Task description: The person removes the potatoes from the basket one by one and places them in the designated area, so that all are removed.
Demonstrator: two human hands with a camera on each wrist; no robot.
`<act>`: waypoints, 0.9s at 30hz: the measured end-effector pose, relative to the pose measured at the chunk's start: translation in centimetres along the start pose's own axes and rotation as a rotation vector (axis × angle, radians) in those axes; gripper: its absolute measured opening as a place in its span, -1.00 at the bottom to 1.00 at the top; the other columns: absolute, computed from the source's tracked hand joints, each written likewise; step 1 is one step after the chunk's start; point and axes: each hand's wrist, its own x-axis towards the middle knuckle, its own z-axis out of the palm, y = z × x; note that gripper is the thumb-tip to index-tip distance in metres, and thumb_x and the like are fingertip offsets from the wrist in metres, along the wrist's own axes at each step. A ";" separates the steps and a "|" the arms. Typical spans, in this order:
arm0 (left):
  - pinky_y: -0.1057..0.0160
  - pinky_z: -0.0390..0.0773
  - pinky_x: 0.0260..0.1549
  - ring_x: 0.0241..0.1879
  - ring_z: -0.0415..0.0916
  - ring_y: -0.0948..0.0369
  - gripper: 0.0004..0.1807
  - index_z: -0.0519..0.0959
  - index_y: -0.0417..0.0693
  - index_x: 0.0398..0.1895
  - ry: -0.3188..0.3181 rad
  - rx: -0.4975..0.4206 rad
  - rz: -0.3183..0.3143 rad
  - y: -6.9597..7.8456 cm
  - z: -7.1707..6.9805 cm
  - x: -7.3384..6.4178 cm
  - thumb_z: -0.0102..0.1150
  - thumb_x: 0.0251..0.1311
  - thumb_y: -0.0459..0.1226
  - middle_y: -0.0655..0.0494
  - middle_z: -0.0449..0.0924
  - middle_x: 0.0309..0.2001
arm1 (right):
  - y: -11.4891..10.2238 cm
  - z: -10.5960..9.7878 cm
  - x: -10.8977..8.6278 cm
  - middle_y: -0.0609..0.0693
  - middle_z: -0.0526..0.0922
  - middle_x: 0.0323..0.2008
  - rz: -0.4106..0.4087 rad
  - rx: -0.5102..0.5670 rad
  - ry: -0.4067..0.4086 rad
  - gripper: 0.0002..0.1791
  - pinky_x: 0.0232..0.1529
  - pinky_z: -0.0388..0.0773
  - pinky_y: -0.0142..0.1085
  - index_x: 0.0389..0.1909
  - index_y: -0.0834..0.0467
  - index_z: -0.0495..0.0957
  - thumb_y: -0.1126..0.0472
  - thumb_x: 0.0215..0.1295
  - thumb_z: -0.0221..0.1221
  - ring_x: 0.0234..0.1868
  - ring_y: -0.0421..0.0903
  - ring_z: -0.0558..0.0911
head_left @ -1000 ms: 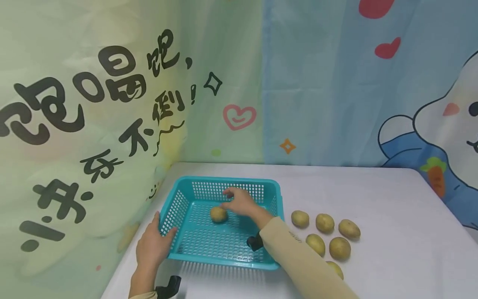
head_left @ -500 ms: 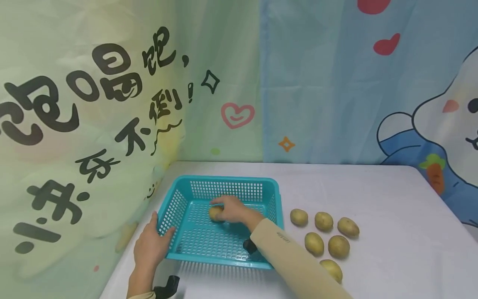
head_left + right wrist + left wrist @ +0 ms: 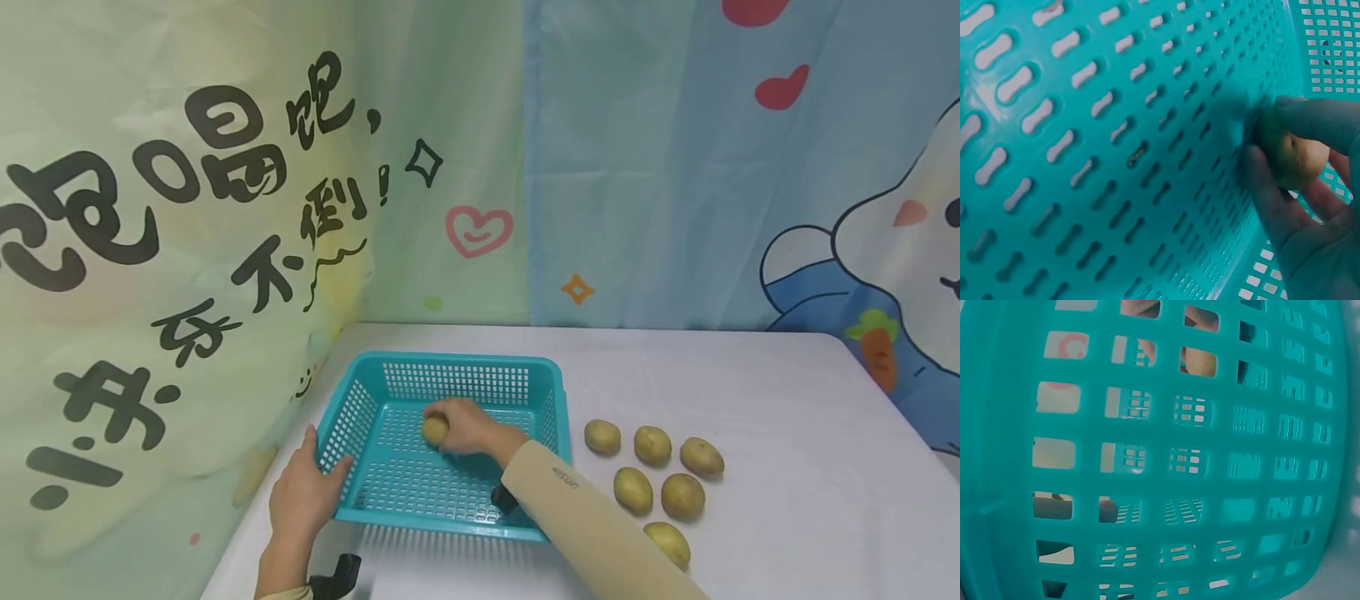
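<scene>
Inside the turquoise plastic basket (image 3: 420, 525), a potato (image 3: 435, 430) sits on the slotted floor. My right hand (image 3: 468, 427) holds it between thumb and fingers. In the right wrist view the fingers and thumb wrap around the potato (image 3: 1297, 156), close against the basket floor. At the basket's left side, my left hand (image 3: 303, 496) grips the rim, thumb over the inside and fingers along the outer wall. The left wrist view is filled by the perforated basket wall (image 3: 1160, 434); through its holes bits of skin and potato show.
Several loose potatoes (image 3: 682, 497) lie on the white tabletop (image 3: 810, 483) right of the basket. The right sleeve (image 3: 585, 517) crosses the basket's front right corner and passes close to the nearest potato (image 3: 667, 543). A printed backdrop (image 3: 637, 167) stands behind the table.
My right hand has come down from above the potato and closed around it. The left hand stays on the basket rim, and the basket has not moved.
</scene>
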 end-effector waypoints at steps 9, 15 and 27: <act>-0.19 0.49 -0.15 0.05 0.47 -0.30 -0.09 0.00 -0.35 0.49 -0.003 -0.012 0.006 0.1 -0.1 -0.1 0.18 0.27 -0.06 -0.49 0.30 0.27 | -0.5 -0.6 -0.5 -0.03 0.61 -0.06 0.024 0.015 -0.025 -0.34 -0.27 0.48 -0.31 0.17 0.05 0.53 0.34 -0.07 0.41 -0.21 -0.15 0.52; -0.23 0.47 -0.10 0.10 0.43 -0.33 -0.09 -0.01 -0.35 0.49 -0.013 -0.017 0.006 -0.1 -0.1 -0.1 0.17 0.27 -0.06 -0.50 0.28 0.27 | -1.6 -1.5 -1.1 -0.03 0.57 -0.10 -0.002 0.064 0.016 -0.34 -0.39 0.47 -0.33 0.18 0.05 0.55 0.32 -0.08 0.38 -0.28 -0.15 0.47; -0.24 0.46 -0.08 0.13 0.39 -0.35 -0.09 -0.04 -0.34 0.50 -0.034 -0.024 0.020 -0.1 -0.5 -0.1 0.12 0.30 -0.04 -0.51 0.25 0.29 | -2.4 -4.7 -3.7 -0.07 0.56 0.09 -0.083 0.107 0.058 -0.37 -0.25 0.50 -0.29 0.16 -0.05 0.56 0.29 -0.01 0.43 -0.07 -0.12 0.50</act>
